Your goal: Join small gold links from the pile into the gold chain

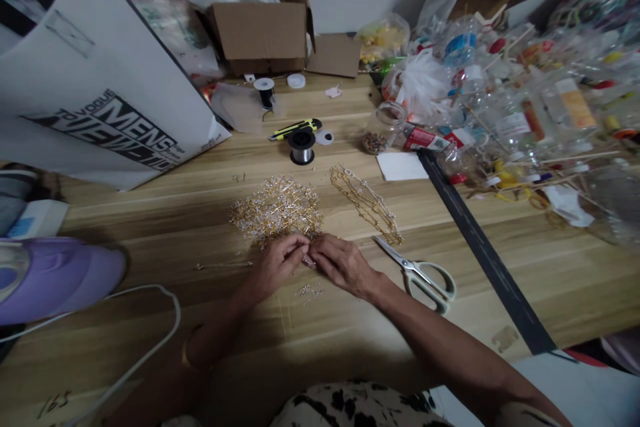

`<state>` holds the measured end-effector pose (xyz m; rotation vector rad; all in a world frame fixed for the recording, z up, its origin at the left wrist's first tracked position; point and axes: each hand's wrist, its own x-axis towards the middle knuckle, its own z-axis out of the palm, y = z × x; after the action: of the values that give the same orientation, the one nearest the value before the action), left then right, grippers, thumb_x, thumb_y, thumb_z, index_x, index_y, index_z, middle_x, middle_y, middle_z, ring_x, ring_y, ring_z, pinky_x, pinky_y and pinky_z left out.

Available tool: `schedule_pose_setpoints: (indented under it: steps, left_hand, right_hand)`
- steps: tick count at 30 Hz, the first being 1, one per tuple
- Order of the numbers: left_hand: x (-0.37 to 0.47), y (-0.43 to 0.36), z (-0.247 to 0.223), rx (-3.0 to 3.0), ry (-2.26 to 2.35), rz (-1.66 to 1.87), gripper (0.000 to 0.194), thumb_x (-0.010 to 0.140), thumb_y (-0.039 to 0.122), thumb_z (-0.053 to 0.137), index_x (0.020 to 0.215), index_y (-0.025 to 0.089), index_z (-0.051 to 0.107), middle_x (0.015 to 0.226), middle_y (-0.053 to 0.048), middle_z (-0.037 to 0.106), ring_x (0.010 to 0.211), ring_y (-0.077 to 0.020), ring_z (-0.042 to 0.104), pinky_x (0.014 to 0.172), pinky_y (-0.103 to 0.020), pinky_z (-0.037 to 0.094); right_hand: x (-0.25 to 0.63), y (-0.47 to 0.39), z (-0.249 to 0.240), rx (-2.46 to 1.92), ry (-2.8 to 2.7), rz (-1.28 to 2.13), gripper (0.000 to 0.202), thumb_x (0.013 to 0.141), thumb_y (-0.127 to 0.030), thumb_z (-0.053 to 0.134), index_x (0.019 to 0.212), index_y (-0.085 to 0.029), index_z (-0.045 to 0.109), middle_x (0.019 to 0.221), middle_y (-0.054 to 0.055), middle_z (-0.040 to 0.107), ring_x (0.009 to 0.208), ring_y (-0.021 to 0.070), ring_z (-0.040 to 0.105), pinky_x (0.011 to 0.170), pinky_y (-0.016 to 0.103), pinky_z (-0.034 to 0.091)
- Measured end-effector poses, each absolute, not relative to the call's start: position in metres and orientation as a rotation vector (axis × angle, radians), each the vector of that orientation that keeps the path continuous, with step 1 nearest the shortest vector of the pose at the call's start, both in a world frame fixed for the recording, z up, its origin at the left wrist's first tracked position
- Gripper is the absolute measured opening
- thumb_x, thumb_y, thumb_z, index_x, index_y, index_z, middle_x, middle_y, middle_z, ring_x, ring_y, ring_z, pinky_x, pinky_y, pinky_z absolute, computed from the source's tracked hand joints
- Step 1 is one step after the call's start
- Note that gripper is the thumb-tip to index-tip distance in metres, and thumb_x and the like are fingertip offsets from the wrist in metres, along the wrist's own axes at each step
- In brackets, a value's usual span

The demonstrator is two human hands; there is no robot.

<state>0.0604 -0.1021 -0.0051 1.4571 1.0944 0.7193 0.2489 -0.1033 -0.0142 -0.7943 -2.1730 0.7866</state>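
My left hand (281, 264) and my right hand (345, 264) meet at the centre of the wooden table, fingers pinched together. What they hold between the fingertips is too small to make out. Just beyond them lies a pile of gold and silver beaded chain (280, 208). A small heap of silvery pieces (309, 292) sits just below the hands. Gold chains (365, 203) are laid out at the upper right. To the right of my right hand rest partly open scissors (420, 275). A thin strand (225, 265) stretches left from my left hand.
Behind the pile are a wire spool (302, 148), a yellow-black cutter (295, 129) and a bead jar (384, 128). Plastic bottles (515, 120) crowd the right. A white bag (100, 87) and purple appliance (60, 280) with a white cable (173, 327) stand left.
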Motion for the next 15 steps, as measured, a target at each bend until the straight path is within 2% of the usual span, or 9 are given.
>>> schedule_pose_setpoints:
  steps: [7, 15]
  left_hand:
    - [0.0630, -0.1008, 0.0022, 1.404, 1.110, 0.677, 0.019, 0.085, 0.031, 0.053, 0.077, 0.015, 0.058, 0.062, 0.000, 0.063, 0.050, -0.0082, 0.054, 0.045, -0.016, 0.038]
    - [0.0590, -0.0986, -0.0006, 1.441, 1.105, 0.672, 0.015, 0.080, 0.028, 0.059, 0.077, 0.014, 0.062, 0.073, -0.004, 0.069, 0.067, -0.0135, 0.062, 0.057, -0.021, 0.046]
  right_hand:
    - [0.2488, -0.1023, -0.0124, -0.908, -2.044, 0.735, 0.014, 0.095, -0.021, 0.043, 0.093, -0.017, 0.056, 0.081, 0.006, 0.062, 0.072, 0.0149, 0.058, 0.067, 0.026, 0.049]
    - [0.2483, -0.1016, -0.0132, -0.999, -1.979, 0.739, 0.014, 0.093, -0.022, 0.045, 0.089, -0.017, 0.058, 0.076, 0.005, 0.063, 0.066, 0.0142, 0.058, 0.063, 0.025, 0.048]
